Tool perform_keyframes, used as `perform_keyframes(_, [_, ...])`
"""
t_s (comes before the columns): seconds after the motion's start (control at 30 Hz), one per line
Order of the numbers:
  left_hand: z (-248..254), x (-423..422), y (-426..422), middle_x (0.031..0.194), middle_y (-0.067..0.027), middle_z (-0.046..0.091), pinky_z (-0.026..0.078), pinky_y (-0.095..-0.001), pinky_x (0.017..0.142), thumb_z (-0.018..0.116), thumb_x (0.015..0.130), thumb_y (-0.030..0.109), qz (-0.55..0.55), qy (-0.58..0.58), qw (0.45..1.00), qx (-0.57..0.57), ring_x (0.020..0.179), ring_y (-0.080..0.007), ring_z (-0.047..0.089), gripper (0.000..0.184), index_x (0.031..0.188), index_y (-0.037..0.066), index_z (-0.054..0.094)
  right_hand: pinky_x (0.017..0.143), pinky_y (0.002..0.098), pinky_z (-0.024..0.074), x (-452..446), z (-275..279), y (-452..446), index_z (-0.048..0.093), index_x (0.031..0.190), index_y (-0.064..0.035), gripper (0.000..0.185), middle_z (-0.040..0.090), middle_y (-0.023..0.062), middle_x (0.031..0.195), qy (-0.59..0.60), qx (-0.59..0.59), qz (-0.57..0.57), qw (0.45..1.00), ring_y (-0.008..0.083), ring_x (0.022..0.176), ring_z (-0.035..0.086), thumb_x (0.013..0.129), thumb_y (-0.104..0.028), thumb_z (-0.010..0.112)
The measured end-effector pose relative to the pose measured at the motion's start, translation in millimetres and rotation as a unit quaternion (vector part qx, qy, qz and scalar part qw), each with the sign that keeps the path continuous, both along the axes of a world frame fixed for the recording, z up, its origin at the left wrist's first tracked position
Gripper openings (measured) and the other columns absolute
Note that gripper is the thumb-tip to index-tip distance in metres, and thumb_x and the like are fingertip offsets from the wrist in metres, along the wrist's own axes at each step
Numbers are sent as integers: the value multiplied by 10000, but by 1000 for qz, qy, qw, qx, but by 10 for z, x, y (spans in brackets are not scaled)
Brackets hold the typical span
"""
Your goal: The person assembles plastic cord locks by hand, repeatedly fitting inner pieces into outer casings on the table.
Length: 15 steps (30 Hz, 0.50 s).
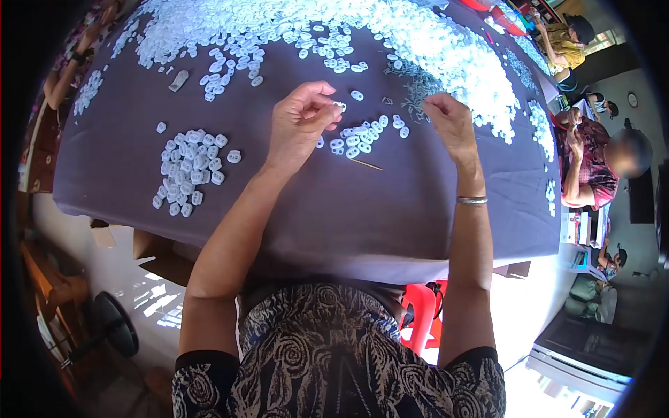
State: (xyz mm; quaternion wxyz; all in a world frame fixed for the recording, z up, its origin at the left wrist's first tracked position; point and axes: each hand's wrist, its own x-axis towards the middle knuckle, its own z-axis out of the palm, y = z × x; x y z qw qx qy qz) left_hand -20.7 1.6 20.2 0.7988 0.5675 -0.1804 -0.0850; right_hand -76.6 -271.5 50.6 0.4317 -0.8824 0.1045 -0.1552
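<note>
Head view: left hand (296,129) clamped on one white two-holed piece (339,107), right hand (451,124) well apart from it over the brown-grey tablecloth (348,216).

Detail: the held piece lies at the left hand's fingertips, leftward of the right hand; the left hand is nearer it, and its long axis is too small to tell. Right fingers are drawn together; whether they pinch anything cannot be told. Just beside them, on the left, spread thin grey pins (418,89), too many to count. Between the hands: one loose piece (357,95) on the far side, one cluster (365,147) of roughly fifteen to twenty pieces, one thin stick (366,164) at its near edge. Outward left, one pile (187,161) of some forty; far, one heap (279,21) beyond counting.
</note>
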Motion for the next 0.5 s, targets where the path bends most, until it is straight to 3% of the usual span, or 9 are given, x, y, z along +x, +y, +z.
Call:
perform_keyframes(0.13, [-2,-1,-9,846,-58,651,536,-241,649,655,845,-6,-7,11,1000,-3,767,-120,641,249,1085,43,613,615,264,483,-118,-38,-87,666,877,-29,115,652,58,742,58,-124,-9,991,106,648,591,785,-92,693])
perform_keyframes(0.5, [7,-16,-20,859,-65,654,538,-243,632,653,844,-9,-5,40,999,-10,763,-135,651,240,1076,41,611,601,289,467,-107,-123,-17,628,836,-18,102,620,76,708,42,-176,47,982,137,621,578,788,-92,680])
